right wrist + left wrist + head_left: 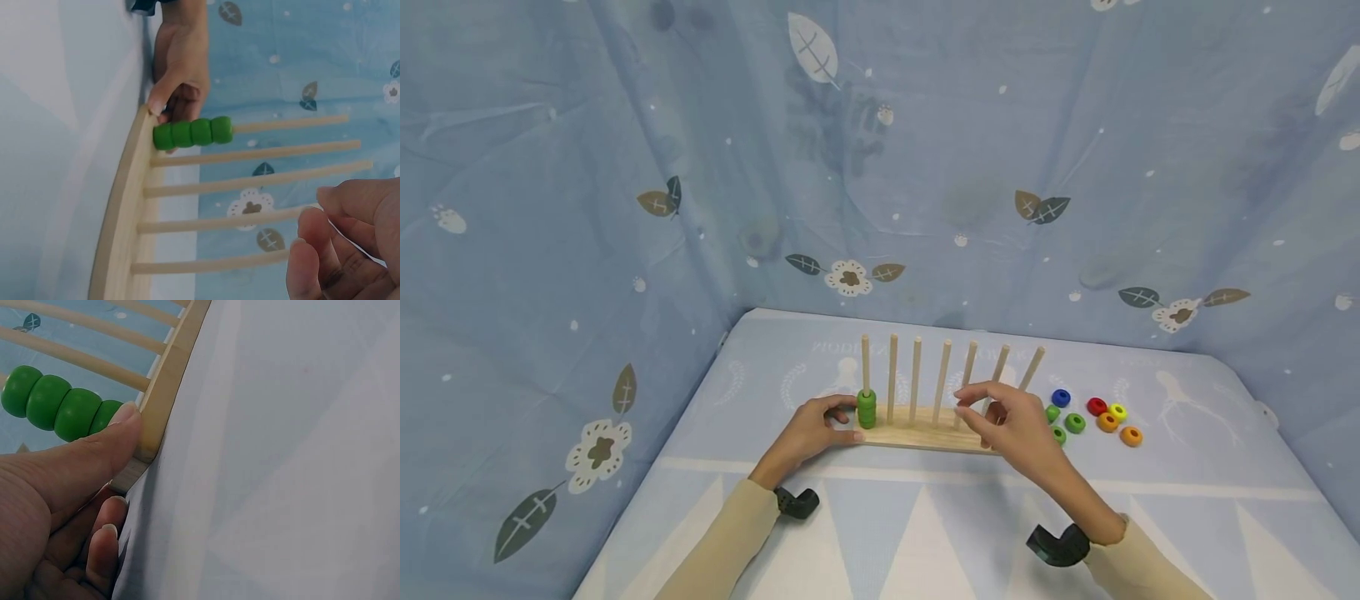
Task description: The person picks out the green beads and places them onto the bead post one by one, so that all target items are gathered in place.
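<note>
A wooden peg rack (902,436) stands on the table, with a row of upright pegs on its long base. Several green beads (867,410) are stacked on its leftmost peg; the other pegs in the right wrist view are bare. My left hand (811,429) grips the rack's left end, its thumb (119,434) against the base beside the lowest bead and the other fingers behind the end. Over the rack's right part hovers my right hand (1017,427), thumb and index finger bent with a gap between them. No bead shows in the right fingers (312,228).
Loose beads lie right of the rack: a blue bead (1061,398), a red bead (1097,407), a yellow bead (1117,412), two orange beads (1131,436) and several green ones (1075,423). A patterned cloth (880,533) covers the table. Blue curtains (925,167) hang behind.
</note>
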`<state>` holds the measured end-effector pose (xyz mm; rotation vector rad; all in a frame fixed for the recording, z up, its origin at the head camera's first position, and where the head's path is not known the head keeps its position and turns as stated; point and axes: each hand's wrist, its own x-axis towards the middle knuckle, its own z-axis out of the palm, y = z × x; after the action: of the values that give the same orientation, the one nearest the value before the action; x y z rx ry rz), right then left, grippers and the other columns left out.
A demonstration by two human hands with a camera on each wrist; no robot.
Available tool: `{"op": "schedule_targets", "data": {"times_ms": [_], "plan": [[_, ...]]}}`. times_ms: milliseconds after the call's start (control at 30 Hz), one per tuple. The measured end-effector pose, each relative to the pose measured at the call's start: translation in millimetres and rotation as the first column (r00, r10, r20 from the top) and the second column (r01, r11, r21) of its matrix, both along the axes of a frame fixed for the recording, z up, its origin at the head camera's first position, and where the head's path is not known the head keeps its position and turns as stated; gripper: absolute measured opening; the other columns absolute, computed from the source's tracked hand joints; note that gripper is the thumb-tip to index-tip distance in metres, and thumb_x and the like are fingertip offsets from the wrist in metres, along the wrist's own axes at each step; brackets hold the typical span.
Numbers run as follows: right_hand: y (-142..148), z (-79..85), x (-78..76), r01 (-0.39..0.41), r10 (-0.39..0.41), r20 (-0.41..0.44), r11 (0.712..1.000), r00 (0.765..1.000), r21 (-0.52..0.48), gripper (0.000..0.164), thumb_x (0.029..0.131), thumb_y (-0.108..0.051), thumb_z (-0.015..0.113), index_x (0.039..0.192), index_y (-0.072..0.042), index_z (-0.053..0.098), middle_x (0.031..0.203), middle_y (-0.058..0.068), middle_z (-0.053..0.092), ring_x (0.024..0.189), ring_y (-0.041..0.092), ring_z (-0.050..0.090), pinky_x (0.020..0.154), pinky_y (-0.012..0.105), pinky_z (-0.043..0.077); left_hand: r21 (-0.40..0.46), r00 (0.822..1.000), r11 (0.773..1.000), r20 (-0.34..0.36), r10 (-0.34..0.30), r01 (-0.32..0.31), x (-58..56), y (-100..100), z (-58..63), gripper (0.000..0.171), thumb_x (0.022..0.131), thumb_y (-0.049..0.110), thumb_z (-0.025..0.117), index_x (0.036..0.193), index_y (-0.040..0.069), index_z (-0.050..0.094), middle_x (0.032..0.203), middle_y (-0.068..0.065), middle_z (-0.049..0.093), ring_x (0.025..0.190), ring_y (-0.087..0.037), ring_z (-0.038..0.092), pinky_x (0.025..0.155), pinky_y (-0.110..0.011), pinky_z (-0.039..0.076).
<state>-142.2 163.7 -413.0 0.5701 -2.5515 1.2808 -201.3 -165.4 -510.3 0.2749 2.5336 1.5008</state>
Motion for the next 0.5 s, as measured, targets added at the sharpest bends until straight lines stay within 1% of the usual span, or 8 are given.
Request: {"op": "schedule_targets", "data": {"times_ms": [167, 267, 367, 500], "plan": [[11, -7.6, 2.3, 0.04, -0.041, 0.059, 0.999, 0.997, 0.018, 0.019, 0.091, -0.023, 0.078, 0.109, -0.019, 0.074, 0.092, -0.009, 0.069, 0.048, 0.011, 0.054, 0.043, 0.028, 0.043, -0.007, 1.0, 1.0, -0.001, -0.001, 0.001, -0.6, -1, -1.1, 0.058, 0.074, 0.025, 0.092, 0.126, 0.02, 0.069, 0.098, -0.001, 0.064, 0.077, -0.021, 0.053, 0.071, -0.036, 0.044], [18, -12.3, 3.6, 0.07, -0.072, 0.095, 0.997, 0.993, 0.026, 0.018, 0.091, -0.025, 0.077, 0.108, -0.02, 0.073, 0.093, -0.007, 0.069, 0.048, 0.012, 0.054, 0.043, 0.028, 0.043, -0.011, 1.0, 1.0, 0.004, -0.001, 0.001, -0.7, -1, -1.0, 0.058, 0.074, 0.026, 0.092, 0.126, 0.02, 0.069, 0.098, -0.001, 0.064, 0.077, -0.021, 0.053, 0.071, -0.037, 0.044], [26, -17.8, 4.2, 0.102, -0.104, 0.12, 0.994, 0.987, 0.029, 0.018, 0.091, -0.022, 0.078, 0.108, -0.022, 0.073, 0.095, -0.005, 0.07, 0.049, 0.014, 0.055, 0.044, 0.028, 0.044, -0.016, 1.0, 1.0, 0.01, 0.001, 0.0, -0.4, 0, 0.1, 0.058, 0.074, 0.027, 0.092, 0.127, 0.02, 0.069, 0.098, -0.001, 0.064, 0.078, -0.021, 0.054, 0.072, -0.037, 0.045], [36, -26.3, 5.5, 0.142, -0.145, 0.156, 0.989, 0.977, 0.034, 0.019, 0.091, -0.02, 0.078, 0.109, -0.018, 0.074, 0.096, -0.002, 0.07, 0.05, 0.015, 0.055, 0.046, 0.028, 0.046, -0.021, 1.0, 1.0, 0.015, 0.003, -0.002, 0.6, 0, 2.2, 0.058, 0.075, 0.026, 0.091, 0.127, 0.02, 0.069, 0.098, -0.001, 0.064, 0.079, -0.02, 0.054, 0.073, -0.037, 0.045]]}}
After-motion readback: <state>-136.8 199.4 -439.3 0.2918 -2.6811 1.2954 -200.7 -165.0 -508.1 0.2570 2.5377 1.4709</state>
